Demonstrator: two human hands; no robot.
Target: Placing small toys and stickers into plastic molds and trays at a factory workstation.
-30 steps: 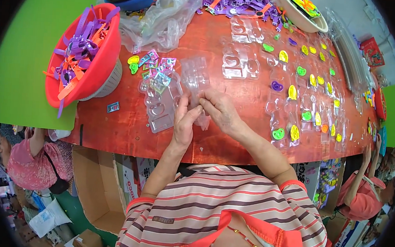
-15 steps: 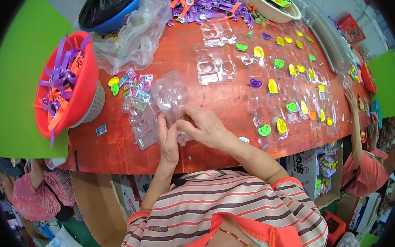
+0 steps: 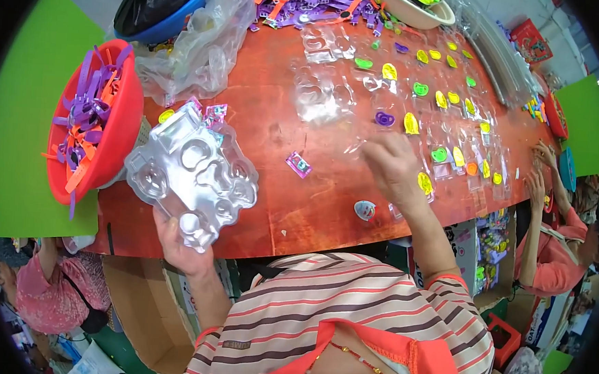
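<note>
My left hand (image 3: 185, 245) grips the lower end of a small stack of clear plastic blister trays (image 3: 207, 174), tilted up above the table's left part. Its fingers are mostly behind the plastic. My right hand (image 3: 391, 166) is curled and slightly blurred over the middle of the table; a faint clear edge by its fingers looks like a single tray. Left of it lie other clear trays (image 3: 323, 103). Beyond and to its right, trays hold a purple pacifier (image 3: 384, 119), green pacifiers (image 3: 421, 89) and yellow oval pieces (image 3: 412, 124).
A red basin (image 3: 120, 155) of purple and orange strips stands at the left. Watch-like bands (image 3: 311, 2) are heaped at the back beside a plastic bag (image 3: 205, 54). Small packets (image 3: 299, 164) and a round sticker-like piece (image 3: 364, 210) lie nearby. Another person's hands (image 3: 538, 181) work at the right.
My hands have parted: the right has swung away to the right, while the left has drawn back left with the stack, now raised and tilted. A pink packet now shows mid-table.
</note>
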